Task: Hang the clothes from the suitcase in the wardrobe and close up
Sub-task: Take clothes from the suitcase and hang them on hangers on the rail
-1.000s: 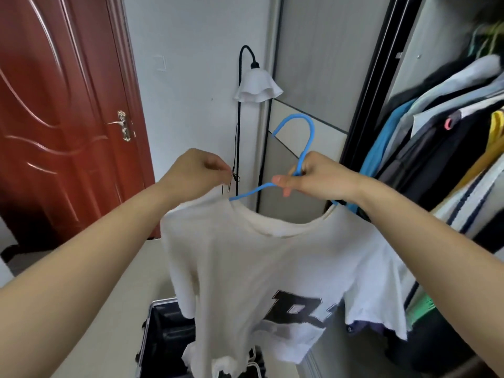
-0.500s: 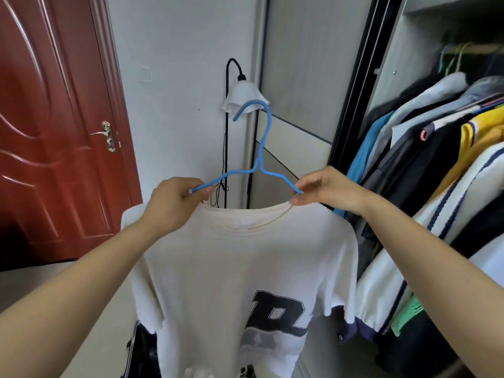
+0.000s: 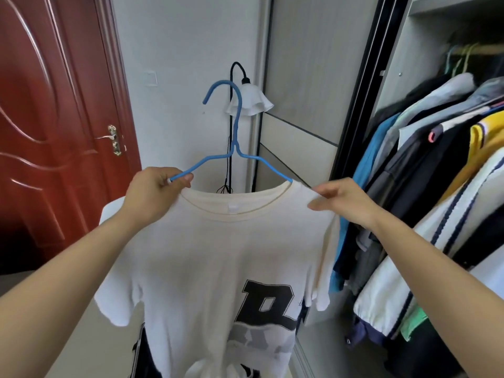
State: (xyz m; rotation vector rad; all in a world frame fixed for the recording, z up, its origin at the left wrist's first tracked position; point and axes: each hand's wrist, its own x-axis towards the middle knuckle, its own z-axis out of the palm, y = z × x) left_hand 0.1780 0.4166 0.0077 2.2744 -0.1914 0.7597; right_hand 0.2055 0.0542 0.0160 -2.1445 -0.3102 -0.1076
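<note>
Right, risks first, from the left. My left hand (image 3: pixel 152 192) curls round the bare left tip of the blue hanger (image 3: pixel 234 148). That arm lies outside the collar of the white T-shirt (image 3: pixel 218 255); only the right arm runs in under the neckline. My judgement: released now, the shirt slides off or hangs lopsided from one shoulder. Forcing the tip in through the neck could stretch the ribbed collar. The hook stands upright in front of the floor lamp (image 3: pixel 249 102); I cannot tell whether it is close enough to catch. My right hand (image 3: pixel 343 200) pinches the right shoulder seam between thumb and fingers, and a hard pull there would drag cloth off the wire. Further right, the wardrobe (image 3: pixel 409 91) is packed with hanging clothes (image 3: pixel 450 165), so finding a gap for the hook may be awkward.

The shirt hangs in mid-air between both hands, carried by nothing else. It is just left of the wardrobe opening, above a dark sliver I take for the suitcase (image 3: pixel 147 361).

Materials:
- **Hanger:** thin round wire, smooth blue coating, pale end tip.
- **Shirt:** soft, limp knit, off-white, with black block print on the chest.
- **Lamp:** white frilled shade on a black stem.
- **Wardrobe:** glossy black frame, pale panels.
- **Clothes inside:** mixed fabrics in blue, black, yellow and striped white.
</note>
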